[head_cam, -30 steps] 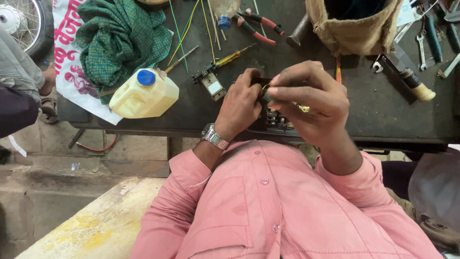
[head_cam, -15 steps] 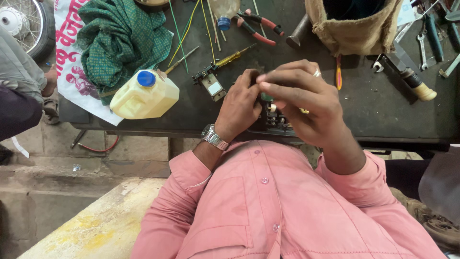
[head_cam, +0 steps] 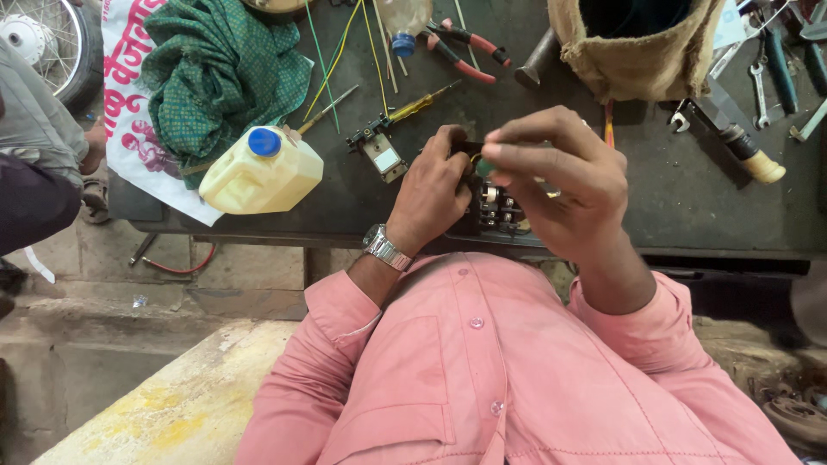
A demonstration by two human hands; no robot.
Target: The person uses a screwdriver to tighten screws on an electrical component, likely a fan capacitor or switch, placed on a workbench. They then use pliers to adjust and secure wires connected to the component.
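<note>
My left hand [head_cam: 431, 198], with a metal watch on its wrist, grips a black electrical part [head_cam: 493, 211] with metal contacts at the near edge of the dark workbench [head_cam: 689, 198]. My right hand [head_cam: 560, 185] is over the same part, its fingertips pinched on a small green-tipped tool handle [head_cam: 485, 167] that points down into it. Most of the part is hidden under both hands.
A cream plastic jug with a blue cap [head_cam: 263, 172], a green cloth [head_cam: 224, 73], loose wires, a small relay-like part [head_cam: 379, 155], red-handled pliers [head_cam: 465, 47], a burlap bag [head_cam: 637, 43] and spanners [head_cam: 762, 77] lie on the bench. Another person's leg [head_cam: 34, 172] and a wheel [head_cam: 43, 43] are at left.
My right hand has shifted slightly left and up over the part, with the green-tipped tool now showing at its fingertips. My left hand keeps its grip.
</note>
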